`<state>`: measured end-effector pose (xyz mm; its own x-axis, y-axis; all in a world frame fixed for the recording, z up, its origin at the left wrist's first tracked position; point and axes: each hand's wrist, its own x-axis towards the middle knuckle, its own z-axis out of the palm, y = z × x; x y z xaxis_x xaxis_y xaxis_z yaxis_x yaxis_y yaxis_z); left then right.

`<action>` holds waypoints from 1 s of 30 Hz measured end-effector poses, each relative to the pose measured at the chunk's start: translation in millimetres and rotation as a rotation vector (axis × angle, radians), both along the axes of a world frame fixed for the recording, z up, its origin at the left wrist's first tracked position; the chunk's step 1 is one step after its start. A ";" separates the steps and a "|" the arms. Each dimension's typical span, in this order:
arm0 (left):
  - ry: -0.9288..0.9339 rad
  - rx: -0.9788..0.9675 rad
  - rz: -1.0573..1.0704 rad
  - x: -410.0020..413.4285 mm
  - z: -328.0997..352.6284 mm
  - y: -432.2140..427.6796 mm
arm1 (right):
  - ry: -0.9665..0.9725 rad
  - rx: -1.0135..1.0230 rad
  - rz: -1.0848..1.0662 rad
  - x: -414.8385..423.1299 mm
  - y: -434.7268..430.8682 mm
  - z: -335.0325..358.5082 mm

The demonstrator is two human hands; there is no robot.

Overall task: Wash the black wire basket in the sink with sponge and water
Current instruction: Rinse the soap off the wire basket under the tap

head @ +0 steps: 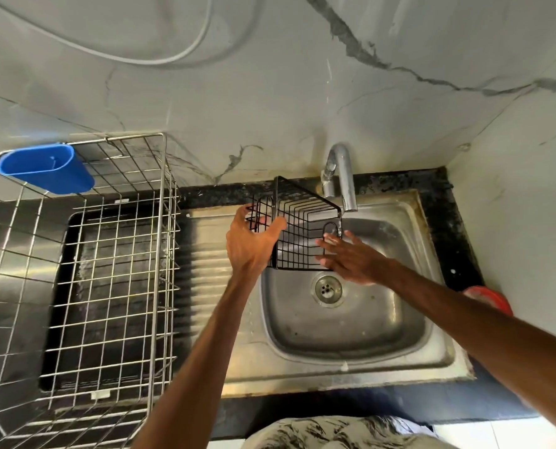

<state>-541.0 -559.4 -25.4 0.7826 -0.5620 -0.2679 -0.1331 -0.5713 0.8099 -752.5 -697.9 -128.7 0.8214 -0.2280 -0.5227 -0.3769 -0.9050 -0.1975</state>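
Left hand grips the black wire basket over the sink; right hand, fingers straight, touches it. Rinsing apparently comes next, needing tap water.

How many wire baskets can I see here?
2. The black wire basket is gripped by the left hand over the sink; the large silver wire basket stands left of it.

Black wire basket is held tilted above the steel sink, below the tap. Left hand grips its left side; right hand lies against its right side with fingers straight. A steel dish rack carrying a blue cup stands left.
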 end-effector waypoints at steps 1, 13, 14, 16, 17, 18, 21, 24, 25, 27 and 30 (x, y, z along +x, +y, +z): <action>0.001 -0.001 0.012 1.4 2.1 -2.4 | -0.021 0.048 -0.049 1.2 3.1 2.2; 0.118 -0.026 0.112 17.5 -27.4 18.9 | -0.533 0.456 -0.848 9.8 2.0 31.9; 0.104 -0.021 0.111 18.6 -26.0 18.9 | -0.611 0.442 -0.974 14.8 -8.1 29.5; 0.089 -0.015 0.116 21.1 -24.5 18.5 | -0.696 0.452 -1.208 22.0 -33.0 15.7; 0.090 -0.010 0.123 22.9 -26.4 17.7 | -0.700 0.533 -1.321 26.3 -45.3 7.6; 0.097 -0.009 0.128 23.9 -28.1 17.3 | -0.702 0.668 -1.433 31.0 -53.4 5.0; 0.133 -0.044 0.140 25.5 -38.7 15.5 | -0.759 1.165 -1.636 46.6 -66.4 7.3; 0.156 -0.072 0.151 27.3 -52.8 13.3 | -0.862 1.505 -1.709 64.4 -72.9 15.7; 0.163 -0.084 0.154 27.9 -58.5 13.5 | -0.881 1.570 -1.726 69.7 -74.6 14.4; 0.176 -0.105 0.147 27.5 -66.0 13.8 | -0.882 1.618 -1.754 77.7 -75.8 13.7; 0.190 -0.118 0.135 26.3 -68.9 13.6 | -0.862 1.679 -1.793 79.6 -77.1 9.4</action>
<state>-514.7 -545.7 -94.2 0.7946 -0.4917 -0.3561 0.0988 -0.4740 0.8750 -672.9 -775.0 -119.3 0.4601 -0.5157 -0.7227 0.2683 0.8567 -0.4405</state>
